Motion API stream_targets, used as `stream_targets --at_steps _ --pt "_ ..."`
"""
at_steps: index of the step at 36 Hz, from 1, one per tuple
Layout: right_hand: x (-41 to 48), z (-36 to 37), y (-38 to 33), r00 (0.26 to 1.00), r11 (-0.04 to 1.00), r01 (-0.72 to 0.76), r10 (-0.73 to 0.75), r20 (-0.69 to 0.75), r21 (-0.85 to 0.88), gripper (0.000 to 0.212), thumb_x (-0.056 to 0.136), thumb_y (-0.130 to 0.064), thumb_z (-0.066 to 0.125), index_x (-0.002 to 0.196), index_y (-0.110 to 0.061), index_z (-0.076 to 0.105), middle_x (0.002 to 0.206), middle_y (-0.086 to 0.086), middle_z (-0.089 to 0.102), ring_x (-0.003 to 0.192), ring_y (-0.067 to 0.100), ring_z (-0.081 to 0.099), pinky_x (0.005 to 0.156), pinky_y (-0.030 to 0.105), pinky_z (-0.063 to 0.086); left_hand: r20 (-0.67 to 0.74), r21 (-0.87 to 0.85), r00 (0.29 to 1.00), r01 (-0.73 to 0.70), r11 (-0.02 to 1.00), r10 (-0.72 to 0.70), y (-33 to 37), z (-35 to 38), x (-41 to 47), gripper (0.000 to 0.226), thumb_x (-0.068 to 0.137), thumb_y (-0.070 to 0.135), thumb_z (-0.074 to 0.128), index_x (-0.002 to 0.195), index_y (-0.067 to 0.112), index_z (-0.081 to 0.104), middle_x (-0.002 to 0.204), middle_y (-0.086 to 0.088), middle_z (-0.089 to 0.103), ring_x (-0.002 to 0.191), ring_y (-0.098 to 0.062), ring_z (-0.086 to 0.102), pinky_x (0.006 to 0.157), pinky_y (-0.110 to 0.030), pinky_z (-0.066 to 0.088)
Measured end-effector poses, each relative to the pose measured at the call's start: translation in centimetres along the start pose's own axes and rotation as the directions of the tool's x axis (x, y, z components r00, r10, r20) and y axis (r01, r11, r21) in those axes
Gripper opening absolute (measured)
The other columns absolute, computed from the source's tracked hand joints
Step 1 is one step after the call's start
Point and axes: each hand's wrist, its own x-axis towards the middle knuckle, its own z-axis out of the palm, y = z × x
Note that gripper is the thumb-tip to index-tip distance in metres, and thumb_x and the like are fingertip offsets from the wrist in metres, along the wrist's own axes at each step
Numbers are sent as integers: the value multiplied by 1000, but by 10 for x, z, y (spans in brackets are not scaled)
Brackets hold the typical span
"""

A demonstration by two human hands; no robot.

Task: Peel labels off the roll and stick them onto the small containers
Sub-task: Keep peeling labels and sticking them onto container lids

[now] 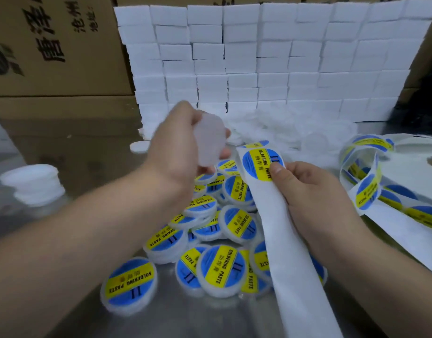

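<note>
An unlabelled translucent container, blurred, is gripped in the left hand w/ fingers curled round it, above the heap. The white backing strip is pinched by the right hand, thumb pressed on the edge of a blue/yellow "SOLDERING PASTE" label at the strip's top, just right of the container. Labelled containers are heaped on the steel table btwn the forearms. More label strip is looped at right; white boxes are stacked behind.
</note>
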Motion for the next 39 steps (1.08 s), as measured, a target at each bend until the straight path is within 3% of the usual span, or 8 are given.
stream_targets --at_steps 4,7,11,13,19,24,32,39 --pt "-2 1 -1 1000 1000 24 -24 15 5 45 86 -46 57 82 -1 61 85 28 64 65 32 58 71 55 51 185 413 936 -350 841 299 -15 3 -23 13 83 34 45 79 34 58 73 14 61 61 5 51 53 -6 37" --pt "-5 3 -3 998 998 41 -44 54 48 47 84 -46 59 80 1 58 84 35 58 62 25 50 66 54 49 213 571 932 -363 737 294 -26 6 -22 8 70 48 55 78 48 57 87 19 59 85 9 51 73 -6 39" --pt "-6 3 -5 993 990 41 -55 105 136 34 81 -43 64 76 -10 62 68 15 61 64 18 52 64 39 44 280 691 889 -449 566 363 -40 3 -19 22 74 38 63 96 36 66 95 17 53 99 1 48 85 -11 36" --pt "-7 4 -6 984 984 35 -64 163 174 25 71 -41 60 71 -16 64 64 3 58 62 15 52 62 32 41 285 693 892 -445 568 352 -43 -1 -18 30 72 37 56 99 32 68 98 15 53 100 1 48 86 -13 36" --pt "-6 4 -1 947 987 42 -89 310 154 27 65 -15 53 85 -24 69 81 11 70 69 18 64 69 39 51 259 673 917 -397 624 304 -44 -7 -17 21 79 36 61 99 37 66 105 25 50 98 10 44 79 -3 31" --pt "-5 4 0 955 979 67 -119 272 193 13 73 -9 61 71 -20 68 67 8 63 64 19 56 62 34 44 325 666 911 -411 623 254 -44 -7 -22 23 75 40 69 97 38 65 100 17 55 96 6 47 84 -12 36" --pt "-3 5 1 971 972 104 -145 191 210 20 82 3 58 69 -11 64 76 20 59 70 23 50 68 39 39 313 670 923 -380 637 222 -41 -6 -23 23 59 54 59 82 52 58 93 24 56 90 8 49 78 -17 44" --pt "-2 2 -1 964 976 137 -171 205 168 44 85 4 53 67 -32 71 62 -9 68 57 5 60 54 19 48 241 608 958 -276 745 158 -39 -9 -17 9 70 49 66 78 44 66 83 23 65 75 4 60 68 -19 51"
